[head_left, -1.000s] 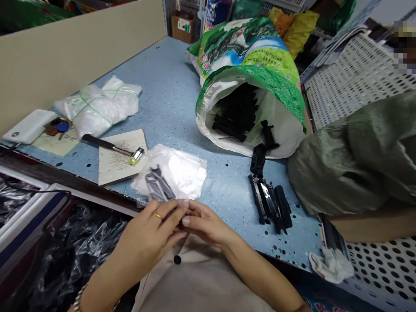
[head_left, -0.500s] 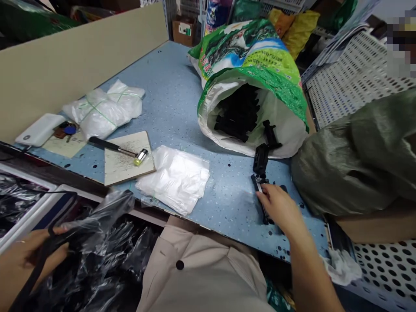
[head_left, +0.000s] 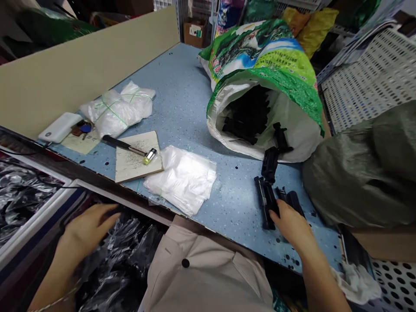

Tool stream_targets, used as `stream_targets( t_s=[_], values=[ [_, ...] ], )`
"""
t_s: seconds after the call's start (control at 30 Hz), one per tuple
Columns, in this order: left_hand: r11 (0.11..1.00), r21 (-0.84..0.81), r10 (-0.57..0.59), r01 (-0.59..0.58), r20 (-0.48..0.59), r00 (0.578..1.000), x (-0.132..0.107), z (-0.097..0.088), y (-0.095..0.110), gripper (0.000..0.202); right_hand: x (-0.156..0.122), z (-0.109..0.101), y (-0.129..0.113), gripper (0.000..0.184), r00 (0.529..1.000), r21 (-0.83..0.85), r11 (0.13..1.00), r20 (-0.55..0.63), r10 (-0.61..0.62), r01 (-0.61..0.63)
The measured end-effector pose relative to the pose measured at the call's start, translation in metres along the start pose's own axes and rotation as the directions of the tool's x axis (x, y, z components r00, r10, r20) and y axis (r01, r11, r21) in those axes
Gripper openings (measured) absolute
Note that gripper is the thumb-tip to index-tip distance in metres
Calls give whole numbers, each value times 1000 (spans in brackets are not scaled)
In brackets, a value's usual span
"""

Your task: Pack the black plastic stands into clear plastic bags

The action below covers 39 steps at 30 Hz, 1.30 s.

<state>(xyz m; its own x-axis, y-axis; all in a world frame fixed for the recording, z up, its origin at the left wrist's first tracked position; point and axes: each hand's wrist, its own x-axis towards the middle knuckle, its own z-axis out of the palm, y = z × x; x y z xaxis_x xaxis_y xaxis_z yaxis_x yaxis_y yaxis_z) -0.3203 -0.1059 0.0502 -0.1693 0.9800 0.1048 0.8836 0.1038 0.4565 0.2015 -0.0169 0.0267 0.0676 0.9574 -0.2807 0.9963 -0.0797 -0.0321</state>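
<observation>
My right hand (head_left: 290, 223) rests on a small cluster of black plastic parts (head_left: 267, 200) near the front right of the blue table (head_left: 182, 104); its fingers curl over one part. Below the table's front edge, my left hand (head_left: 85, 229) hovers over a heap of bagged black parts (head_left: 120, 264) with fingers stretched out and nothing in them. A stack of clear plastic bags (head_left: 183, 177) lies between the two hands. Behind the parts, a green and white sack (head_left: 263, 73) lies open on its side with more black parts inside.
A wooden board (head_left: 136, 167) carries a small hammer (head_left: 130, 149). Tied bundles of clear bags (head_left: 113, 110), a white power bank (head_left: 60, 127) and keys sit at the left. A beige partition (head_left: 81, 65) walls the left side. An olive sack (head_left: 364, 169) and perforated white crates (head_left: 367, 82) crowd the right.
The left hand has let go of the bagged part into the heap below the table and now spreads open. The right hand has settled further onto the loose black parts.
</observation>
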Motion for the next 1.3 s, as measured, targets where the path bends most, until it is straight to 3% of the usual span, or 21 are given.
stream_targets(
  t_s=[0.1,0.17,0.27,0.33,0.4,0.47,0.53,0.6,0.67,0.87,1.0,1.13,1.23,1.3],
  values=[
    [987,-158,46,-37,57,997,29,58,77,20,1,-7,-7,39,995,261,963,56,-85,67],
    [987,-140,83,-76,45,996,48,91,125,19,0,-11,-16,40,985,482,871,84,-152,93],
    [991,-68,124,-119,79,989,71,120,160,13,-3,-14,-38,41,975,734,674,86,-207,78],
    [982,-160,123,-101,129,984,82,125,158,10,-3,-14,-55,40,965,858,512,102,-241,37],
    [931,-366,62,7,175,983,90,123,146,13,-2,-13,-73,38,944,947,316,151,-295,-52],
    [794,-578,-52,188,244,968,95,118,133,18,2,-12,-91,37,913,978,122,202,-354,-169],
    [616,-701,-148,360,345,927,97,113,126,24,7,-13,-108,35,880,961,-27,241,-410,-276],
    [486,-746,-179,455,424,888,97,110,124,26,13,-15,-125,35,842,922,-141,258,-474,-362],
    [423,-766,-199,484,442,875,96,109,125,26,18,-17,-142,36,798,874,-214,265,-541,-435],
    [363,-825,-212,432,379,901,90,111,131,23,27,-9,-189,33,745,808,-263,290,-600,-527],
    [384,-843,-200,378,324,925,88,113,133,17,30,-2,-207,28,752,781,-304,296,-589,-545],
    [394,-877,-253,275,185,950,88,109,130,14,35,-2,-210,29,770,821,-265,290,-569,-505],
    [524,-845,-249,111,-27,968,87,99,126,12,39,-1,-206,28,796,821,-275,311,-519,-500],
    [671,-742,-111,2,-97,989,85,93,126,7,41,0,-202,28,796,811,-283,324,-511,-512]
  ],
)
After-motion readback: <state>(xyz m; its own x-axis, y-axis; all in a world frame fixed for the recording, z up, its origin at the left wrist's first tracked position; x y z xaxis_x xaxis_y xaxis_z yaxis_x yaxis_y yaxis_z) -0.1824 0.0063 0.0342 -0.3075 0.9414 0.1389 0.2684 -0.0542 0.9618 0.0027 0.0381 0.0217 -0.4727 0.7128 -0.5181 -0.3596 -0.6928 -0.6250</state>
